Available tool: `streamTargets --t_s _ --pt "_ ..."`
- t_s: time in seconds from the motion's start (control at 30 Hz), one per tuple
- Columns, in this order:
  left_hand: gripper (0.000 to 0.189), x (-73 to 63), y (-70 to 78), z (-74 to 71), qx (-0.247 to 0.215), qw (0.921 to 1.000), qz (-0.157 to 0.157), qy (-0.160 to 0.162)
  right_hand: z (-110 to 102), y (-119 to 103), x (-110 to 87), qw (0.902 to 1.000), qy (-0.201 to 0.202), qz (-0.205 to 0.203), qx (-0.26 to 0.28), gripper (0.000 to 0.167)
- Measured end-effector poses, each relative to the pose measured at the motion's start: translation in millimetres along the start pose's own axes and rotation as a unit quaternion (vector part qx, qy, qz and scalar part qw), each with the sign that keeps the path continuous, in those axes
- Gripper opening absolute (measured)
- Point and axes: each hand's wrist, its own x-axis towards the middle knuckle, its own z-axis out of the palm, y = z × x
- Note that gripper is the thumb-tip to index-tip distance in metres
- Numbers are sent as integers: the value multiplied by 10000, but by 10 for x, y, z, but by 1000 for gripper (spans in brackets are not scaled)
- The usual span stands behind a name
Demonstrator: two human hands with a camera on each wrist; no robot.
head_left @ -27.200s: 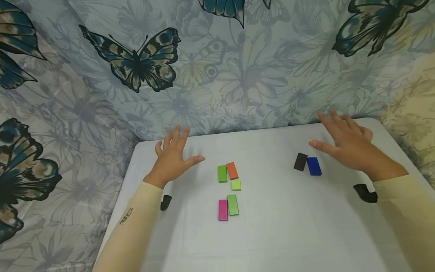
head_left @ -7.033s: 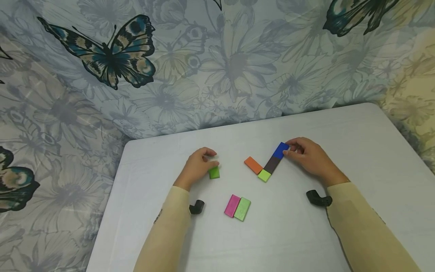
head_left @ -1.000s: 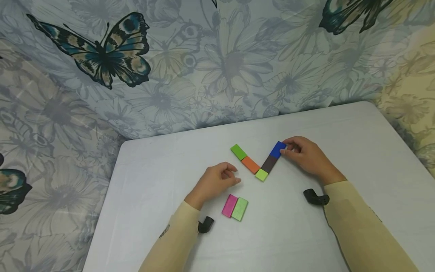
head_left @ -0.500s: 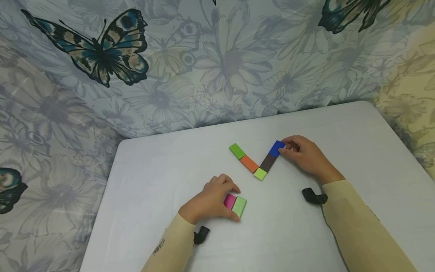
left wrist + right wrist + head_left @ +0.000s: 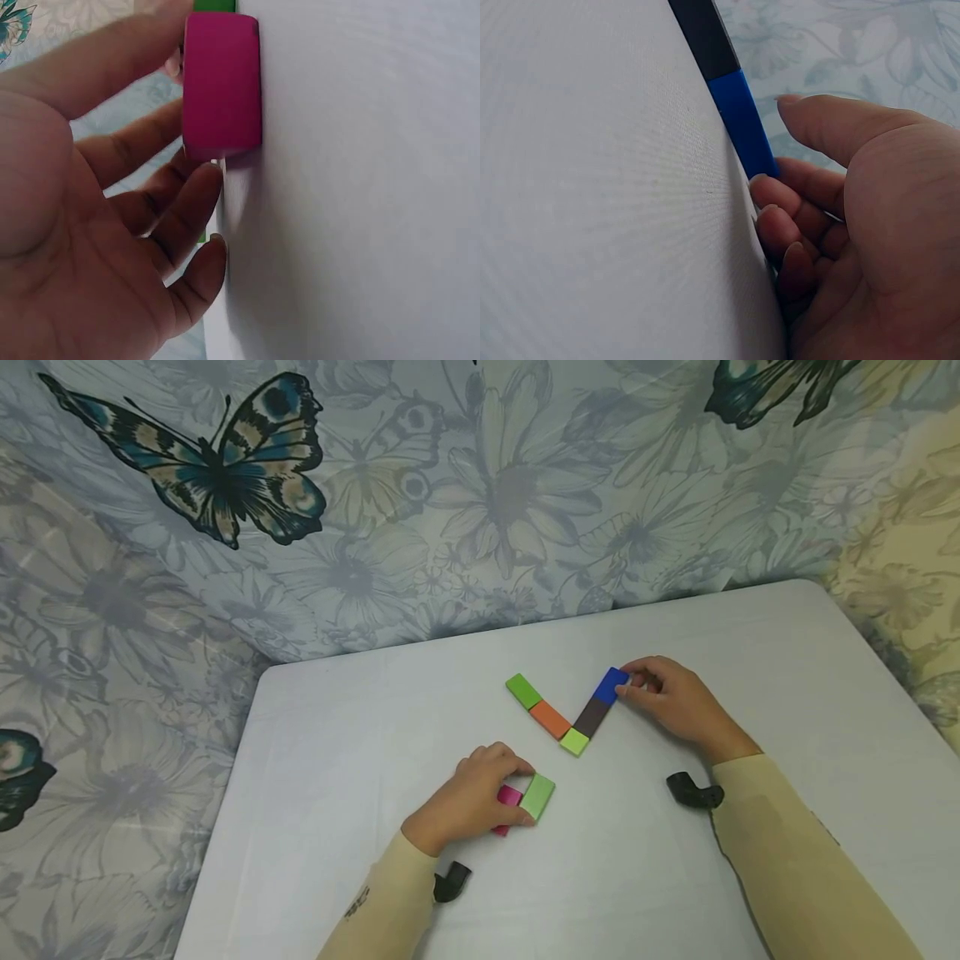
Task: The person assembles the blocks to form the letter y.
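My left hand (image 5: 471, 797) pinches a light green rectangular block (image 5: 537, 797) between thumb and index finger. Just left of it, partly hidden by the hand, is a magenta block (image 5: 510, 796); it fills the near view of the left wrist camera (image 5: 223, 82). My right hand (image 5: 678, 703) rests by the blue block (image 5: 612, 684), index fingertip at its end; in the right wrist view the thumb (image 5: 817, 120) stands apart from it. The blue block meets a black block (image 5: 592, 718), then a yellow-green square (image 5: 574, 742), an orange block (image 5: 551, 720) and a green block (image 5: 522, 692), forming a V.
The blocks lie on a white-covered table (image 5: 360, 727). Behind it hangs fabric (image 5: 390, 543) printed with flowers and butterflies. A black camera mount (image 5: 452, 882) sits at the left wrist and another black mount (image 5: 693, 792) at the right.
The left hand has come down from beside the V to the two nearer blocks, gripped the light green one and shifted it slightly away from the magenta one. The right hand stays at the blue block.
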Motion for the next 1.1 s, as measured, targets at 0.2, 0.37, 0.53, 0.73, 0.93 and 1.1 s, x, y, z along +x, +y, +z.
streamTargets --t_s 0.2,0.37,0.53,0.73,0.93,1.1 --pt "45 31 13 -1 -396 9988 -221 192 -13 -7 -3 10000 -8 -6 -4 45" --pt "41 72 17 7 -486 9980 -289 277 -23 3 0 10000 14 42 -36 45" --pt "42 148 36 26 -223 9991 -258 264 -19 10 3 10000 16 86 -5 45" --pt "40 222 64 17 -1 9995 -261 184 -12 -7 8 10000 -8 76 56 45" --pt "36 260 75 -5 -120 9993 -320 144 -9 -17 11 10000 -1 1 48 45" --pt "36 291 78 -11 -116 9994 -307 102 -8 -7 6 10000 9 -5 29 45"
